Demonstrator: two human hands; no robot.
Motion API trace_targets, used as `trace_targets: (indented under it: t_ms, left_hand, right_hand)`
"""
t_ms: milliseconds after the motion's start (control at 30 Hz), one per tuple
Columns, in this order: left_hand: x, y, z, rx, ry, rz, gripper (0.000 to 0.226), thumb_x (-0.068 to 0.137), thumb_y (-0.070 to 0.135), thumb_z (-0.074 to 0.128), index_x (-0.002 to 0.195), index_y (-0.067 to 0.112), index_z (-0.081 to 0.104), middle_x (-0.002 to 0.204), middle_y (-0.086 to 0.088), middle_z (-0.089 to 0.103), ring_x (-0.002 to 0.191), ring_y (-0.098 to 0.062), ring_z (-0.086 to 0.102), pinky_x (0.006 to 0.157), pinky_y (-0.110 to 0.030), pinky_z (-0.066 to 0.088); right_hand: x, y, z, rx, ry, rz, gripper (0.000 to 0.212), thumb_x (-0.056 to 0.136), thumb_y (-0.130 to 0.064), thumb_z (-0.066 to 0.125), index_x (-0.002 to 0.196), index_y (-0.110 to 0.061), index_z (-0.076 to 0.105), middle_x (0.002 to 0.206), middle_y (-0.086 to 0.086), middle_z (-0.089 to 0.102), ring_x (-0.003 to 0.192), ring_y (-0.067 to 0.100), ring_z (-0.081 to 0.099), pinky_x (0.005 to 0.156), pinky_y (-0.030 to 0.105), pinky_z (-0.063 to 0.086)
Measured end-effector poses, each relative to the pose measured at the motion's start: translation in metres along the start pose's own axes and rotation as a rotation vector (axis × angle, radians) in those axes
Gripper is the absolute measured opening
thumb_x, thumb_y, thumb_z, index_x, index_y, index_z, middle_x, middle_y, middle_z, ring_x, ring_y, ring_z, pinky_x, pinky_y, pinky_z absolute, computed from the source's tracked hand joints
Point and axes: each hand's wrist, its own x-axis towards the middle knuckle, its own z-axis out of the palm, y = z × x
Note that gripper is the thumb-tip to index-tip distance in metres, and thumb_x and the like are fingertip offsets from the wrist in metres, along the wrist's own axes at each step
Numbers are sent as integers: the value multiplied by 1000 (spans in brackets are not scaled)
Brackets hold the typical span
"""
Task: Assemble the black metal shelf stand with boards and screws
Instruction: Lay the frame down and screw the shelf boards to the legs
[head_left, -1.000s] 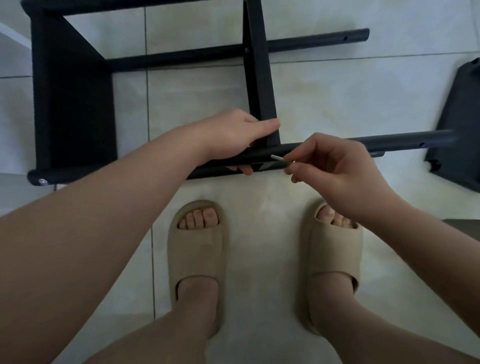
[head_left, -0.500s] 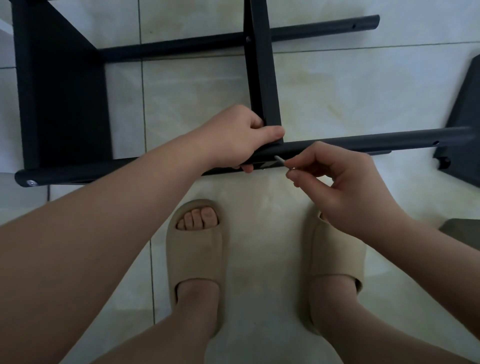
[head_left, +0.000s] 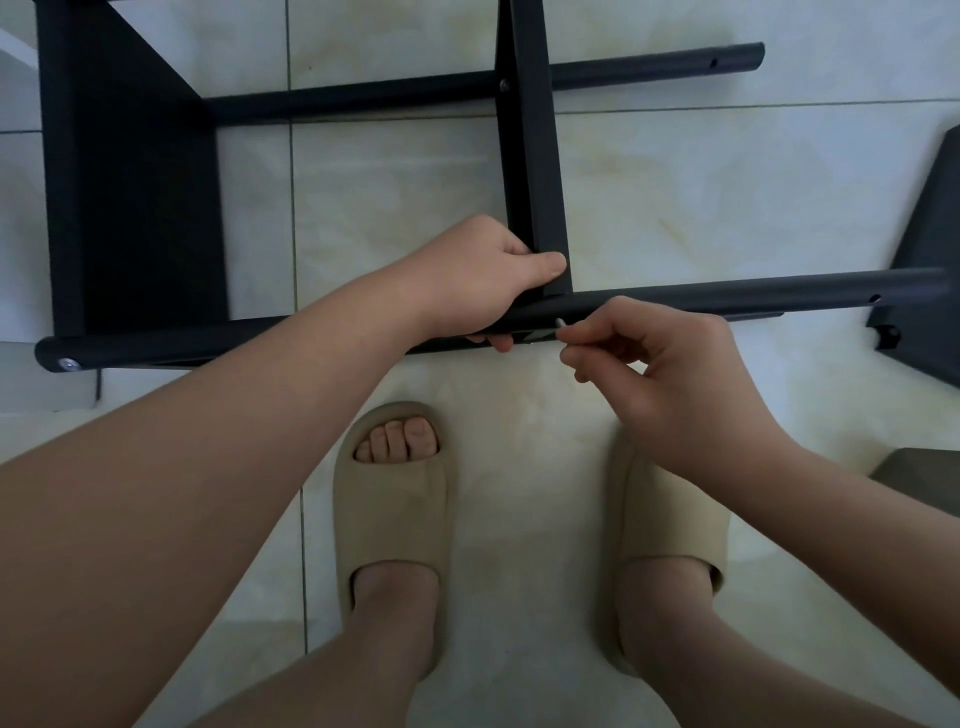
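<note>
The black metal shelf stand lies on its side on the tiled floor. Its near tube runs left to right in front of me, and a far tube runs parallel behind it. A black board is fixed at the left end. A second board stands edge-on across the middle. My left hand grips the near tube where this board meets it, thumb on the board's end. My right hand pinches a small silver screw whose tip touches the tube's near side.
Another loose black board lies at the right edge of the floor. A silver screw head shows at the near tube's left end. My feet in beige slides stand just below the tube. A dark object sits at lower right.
The screw in my right hand has come up to the near tube, beside my left fingers. My left hand has kept its grip at the joint.
</note>
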Motion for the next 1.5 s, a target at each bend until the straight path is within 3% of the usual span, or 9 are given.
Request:
trace_targets:
  t_ms: [133,200,333,700,900,1033,1367,1500]
  left_hand:
    - [0,-1,1,10,15,-4,44,101,42,53,81,7,70,55,-2,66,49,-15,65,49,-23,47]
    - [0,-1,1,14,18,-6,45,101,42,53,85,3,69,52,0,64,48,-14,65,49,-24,47]
    - [-1,0,0,2,19,-4,45,101,42,54,87,3,69,57,-3,65,50,-15,66,51,-25,48]
    - [-3,0,-1,-2,7,-9,41,101,43,53,78,12,68,49,3,63,43,-11,61,45,-20,45]
    - [-4,1,-1,-3,6,-5,42,101,43,53,76,13,67,49,3,63,38,-9,57,41,-16,41]
    - [-4,0,-1,-6,6,-7,41,101,43,53,80,11,69,49,3,63,39,-9,58,42,-16,42]
    - [-2,-1,-1,-2,9,-6,45,101,43,54,83,4,68,50,0,64,41,-10,59,43,-17,43]
    - [-1,-2,-2,-16,-3,-3,47,100,43,55,88,0,69,51,1,65,43,-11,62,43,-17,45]
  right_hand:
    - [0,0,2,0,10,22,11,89,-2,72,92,-13,75,92,-6,75,75,13,69,76,27,55]
    - [2,0,3,39,13,76,13,89,-3,72,90,-16,75,89,-2,76,74,12,69,74,23,54]
    - [5,-2,6,167,24,216,14,89,-6,74,84,-19,73,82,-2,75,71,7,71,74,22,55]
    - [9,-8,8,276,35,310,18,89,-1,72,83,-17,73,78,2,75,68,11,73,78,31,61]
    - [10,-9,6,372,9,344,20,90,4,69,85,-15,74,80,4,76,71,14,75,74,22,60]
    - [11,-9,4,368,-6,346,24,92,6,65,86,-15,73,81,2,77,73,15,75,74,20,59]
    - [10,-8,9,249,38,348,19,92,-1,68,81,-17,65,76,-4,76,67,13,74,69,36,60]
    - [11,-9,10,215,52,343,19,91,-4,69,80,-18,64,75,-6,75,65,12,73,66,33,55]
